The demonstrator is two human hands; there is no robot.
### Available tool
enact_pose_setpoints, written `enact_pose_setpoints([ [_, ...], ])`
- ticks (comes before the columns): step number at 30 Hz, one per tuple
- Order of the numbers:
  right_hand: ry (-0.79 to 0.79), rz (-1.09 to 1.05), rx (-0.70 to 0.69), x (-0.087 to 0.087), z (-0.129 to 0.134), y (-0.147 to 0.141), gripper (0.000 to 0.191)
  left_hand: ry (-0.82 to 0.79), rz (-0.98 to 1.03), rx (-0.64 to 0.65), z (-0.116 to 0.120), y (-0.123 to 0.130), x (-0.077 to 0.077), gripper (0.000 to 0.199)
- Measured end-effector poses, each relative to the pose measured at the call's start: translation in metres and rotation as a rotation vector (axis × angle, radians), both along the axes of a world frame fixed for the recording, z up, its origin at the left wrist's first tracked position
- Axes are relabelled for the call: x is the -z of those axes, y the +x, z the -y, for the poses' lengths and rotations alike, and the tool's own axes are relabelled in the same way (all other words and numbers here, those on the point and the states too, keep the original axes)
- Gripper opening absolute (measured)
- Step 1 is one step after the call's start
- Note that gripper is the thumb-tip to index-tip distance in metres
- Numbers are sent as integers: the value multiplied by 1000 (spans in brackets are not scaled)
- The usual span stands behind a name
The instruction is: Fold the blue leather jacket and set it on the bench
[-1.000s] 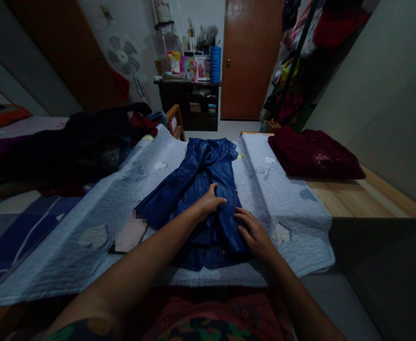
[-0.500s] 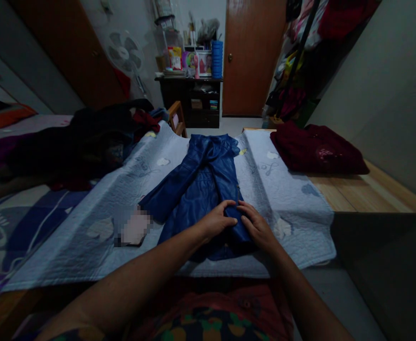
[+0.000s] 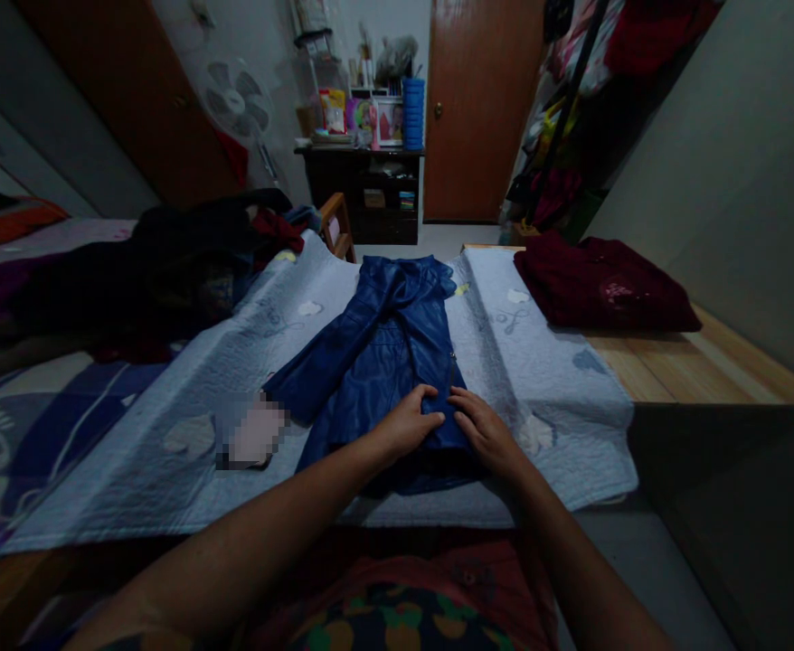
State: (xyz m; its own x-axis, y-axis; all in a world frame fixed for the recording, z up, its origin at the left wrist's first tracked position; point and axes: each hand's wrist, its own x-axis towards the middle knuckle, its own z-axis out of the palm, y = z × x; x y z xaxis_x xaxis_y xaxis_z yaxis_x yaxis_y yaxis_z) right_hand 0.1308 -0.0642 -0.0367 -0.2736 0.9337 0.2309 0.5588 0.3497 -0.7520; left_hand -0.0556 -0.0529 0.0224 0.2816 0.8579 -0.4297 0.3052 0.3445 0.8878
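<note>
A shiny dark blue leather-look jacket (image 3: 370, 366) lies spread on a pale blue quilted cover (image 3: 193, 488). One sleeve (image 3: 312, 375) slants out to the left; the other lies folded down over the jacket's right side. My left hand (image 3: 407, 425) rests on that folded sleeve, thumb and fingers apart. Along the sleeve's right edge lies my right hand (image 3: 490, 436), its fingers stretched out and touching the fabric. A small zip shows just above my right fingertips. Left of the jacket is a flat pinkish thing (image 3: 256, 436), blurred by pixelation.
A folded maroon garment (image 3: 614, 285) sits at the right, partly on a wooden surface (image 3: 647, 366). Dark clothes (image 3: 166, 262) are heaped on the left. Farther back stand a fan (image 3: 238, 99), a dark cabinet (image 3: 363, 194) and a brown door (image 3: 482, 117).
The sleeve's lower end, bulging toward me between my hands earlier, now lies flatter. Both hands stay on the sleeve, having shifted slightly left.
</note>
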Motion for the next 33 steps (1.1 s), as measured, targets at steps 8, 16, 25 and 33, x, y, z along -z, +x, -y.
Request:
enact_pose_setpoints([
  [8,-33,-27,5,-5,0,0,34,-5,144,15,4,-1,1,57],
  [16,-103,-69,-126,-26,27,20,75,-292,299,-142,-20,14,-14,34],
  [25,99,323,343,-10,41,-2,26,-295,348,-129,-18,16,-7,32],
  [33,145,278,278,-10,50,1,43,-29,238,-61,7,-1,-2,73],
])
